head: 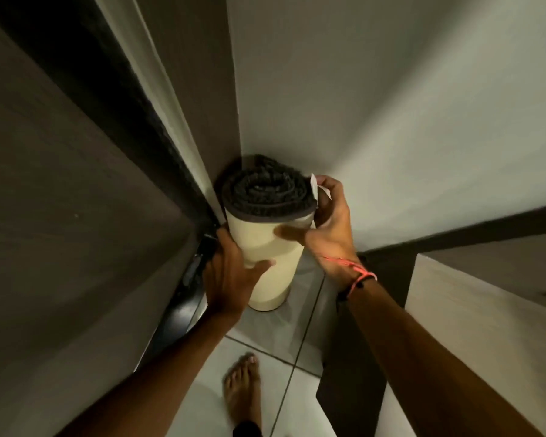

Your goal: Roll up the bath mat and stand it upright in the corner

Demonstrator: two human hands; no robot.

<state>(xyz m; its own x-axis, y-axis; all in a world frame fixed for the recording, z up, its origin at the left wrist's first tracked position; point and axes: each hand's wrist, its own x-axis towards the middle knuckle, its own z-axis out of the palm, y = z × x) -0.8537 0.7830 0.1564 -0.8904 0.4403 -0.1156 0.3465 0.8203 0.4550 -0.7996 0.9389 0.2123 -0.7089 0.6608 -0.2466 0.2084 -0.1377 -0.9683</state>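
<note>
Upright, rolled mat [265,247] fills corner, grasped by left hand [230,279] and right hand [328,228]

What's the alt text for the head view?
A rolled bath mat stands upright on the tile floor in a corner, cream backing outward and dark pile showing at the top. The left hand grips its side; the right hand holds its upper edge by a white tag.
</note>
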